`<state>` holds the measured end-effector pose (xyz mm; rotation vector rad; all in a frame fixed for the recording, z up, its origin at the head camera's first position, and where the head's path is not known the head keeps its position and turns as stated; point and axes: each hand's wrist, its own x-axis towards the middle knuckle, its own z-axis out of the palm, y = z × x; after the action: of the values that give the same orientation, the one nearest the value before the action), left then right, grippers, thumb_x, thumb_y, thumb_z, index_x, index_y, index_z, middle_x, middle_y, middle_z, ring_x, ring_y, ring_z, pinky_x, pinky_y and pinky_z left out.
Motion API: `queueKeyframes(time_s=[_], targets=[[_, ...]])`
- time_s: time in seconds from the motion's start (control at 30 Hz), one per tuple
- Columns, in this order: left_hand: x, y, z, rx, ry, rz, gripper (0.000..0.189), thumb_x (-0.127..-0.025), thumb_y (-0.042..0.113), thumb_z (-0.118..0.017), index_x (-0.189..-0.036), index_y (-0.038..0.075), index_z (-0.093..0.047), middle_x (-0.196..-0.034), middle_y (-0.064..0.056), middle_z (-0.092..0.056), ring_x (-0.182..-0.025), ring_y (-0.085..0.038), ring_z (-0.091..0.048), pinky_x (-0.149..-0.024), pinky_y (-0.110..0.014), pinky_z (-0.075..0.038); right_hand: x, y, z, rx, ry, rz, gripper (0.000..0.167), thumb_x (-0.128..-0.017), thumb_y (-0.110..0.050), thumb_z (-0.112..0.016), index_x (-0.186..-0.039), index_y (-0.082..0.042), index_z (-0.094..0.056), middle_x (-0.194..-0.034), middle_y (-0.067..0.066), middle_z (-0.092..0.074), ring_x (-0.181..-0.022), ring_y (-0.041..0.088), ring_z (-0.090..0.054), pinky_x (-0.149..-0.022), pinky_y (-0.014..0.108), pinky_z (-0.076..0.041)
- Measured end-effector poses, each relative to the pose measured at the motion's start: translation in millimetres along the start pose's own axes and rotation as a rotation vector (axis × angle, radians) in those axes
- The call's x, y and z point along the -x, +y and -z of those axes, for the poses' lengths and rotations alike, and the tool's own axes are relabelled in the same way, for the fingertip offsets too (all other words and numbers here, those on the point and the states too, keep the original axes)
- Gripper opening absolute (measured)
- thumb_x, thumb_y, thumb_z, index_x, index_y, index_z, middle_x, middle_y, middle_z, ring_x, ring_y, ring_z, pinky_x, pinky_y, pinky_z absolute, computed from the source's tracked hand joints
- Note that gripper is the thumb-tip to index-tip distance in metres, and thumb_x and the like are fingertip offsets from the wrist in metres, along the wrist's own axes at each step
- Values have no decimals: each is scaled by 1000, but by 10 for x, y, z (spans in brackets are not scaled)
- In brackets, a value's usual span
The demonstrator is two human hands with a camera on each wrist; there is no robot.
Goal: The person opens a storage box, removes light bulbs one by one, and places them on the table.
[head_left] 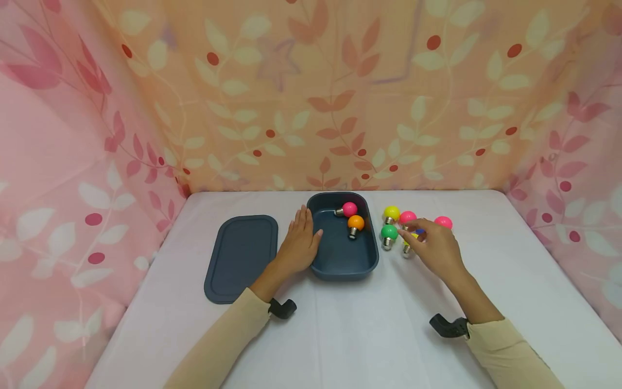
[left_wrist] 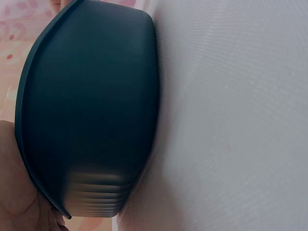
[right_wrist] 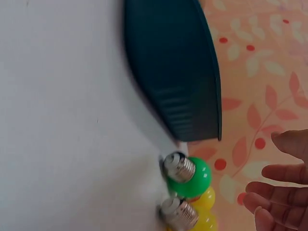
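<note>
My left hand (head_left: pixel 298 246) rests with straight fingers against the left rim of a dark blue-grey plastic box (head_left: pixel 335 267). Inside the box lie a pink bulb (head_left: pixel 350 209) and an orange bulb (head_left: pixel 356 222). Over a group of bulbs to the right hovers my right hand (head_left: pixel 439 247), its fingers loosely bent; in the right wrist view nothing shows between them. Near its fingertips are a green bulb (head_left: pixel 389 232) and a yellow bulb (head_left: pixel 407 250). A blue bulb (head_left: pixel 420 231) is mostly hidden by the hand.
Left of the box, a matching flat lid (head_left: pixel 243 259) lies on the white-covered table (head_left: pixel 364 335). Another yellow bulb (head_left: pixel 391 212) and a pink bulb (head_left: pixel 407 216) sit behind the green one. One more pink bulb (head_left: pixel 444 222) is farther right. Floral cloth (head_left: pixel 335 97) hangs behind and at both sides.
</note>
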<state>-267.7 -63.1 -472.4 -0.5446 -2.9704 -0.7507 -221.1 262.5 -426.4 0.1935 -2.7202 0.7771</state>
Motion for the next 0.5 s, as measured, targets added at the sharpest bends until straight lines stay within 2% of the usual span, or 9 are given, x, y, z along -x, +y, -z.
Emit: queueKeyframes(time_s=[0.13,0.17,0.27,0.37,0.4,0.5], targets=[[20,-12,1,12,1,-17,69,-111,37,-34,-160,-5,-8,-169,-21,2,-155,-29,6,-124,-49,-6,3,-168,-16,7,-27,43,35,-92,-30,-77,-115,-3,-73,-94,10,-74,-75,23,-61,-55,29,-50],[24,-14,1,12,-2,-19,69,-111,37,-33,-160,-5,-8,-169,-20,2,-155,-29,6,-124,-49,-6,-1,-209,-17,5,-35,54,34,-92,-28,-77,-116,-4,-73,-95,10,-74,-75,22,-62,-61,34,-54],[31,-21,-9,7,4,-21,69,-111,37,-34,-160,-6,-9,-169,-21,1,-156,-30,5,-124,-50,-8,-34,-333,-28,13,-48,113,34,-91,-27,-78,-117,-5,-74,-93,8,-75,-71,19,-61,-66,37,-52],[37,-21,-4,-2,6,-16,69,-111,38,-32,-160,-6,-9,-169,-21,2,-156,-30,5,-124,-50,-8,-95,-457,-48,24,-68,168,35,-91,-27,-79,-119,-6,-74,-93,7,-75,-69,17,-60,-64,36,-50],[36,-20,-1,-2,11,-17,69,-111,37,-33,-160,-6,-9,-169,-21,0,-156,-30,4,-124,-50,-8,-115,-498,-57,29,-77,182,36,-91,-28,-79,-119,-6,-74,-94,6,-75,-69,18,-61,-58,31,-47],[33,-17,12,-10,14,-20,69,-111,38,-32,-160,-6,-9,-168,-23,-1,-156,-31,4,-124,-50,-8,-180,-597,-81,42,-126,191,39,-91,-31,-78,-121,-7,-73,-98,7,-75,-75,21,-63,-54,27,-48]])
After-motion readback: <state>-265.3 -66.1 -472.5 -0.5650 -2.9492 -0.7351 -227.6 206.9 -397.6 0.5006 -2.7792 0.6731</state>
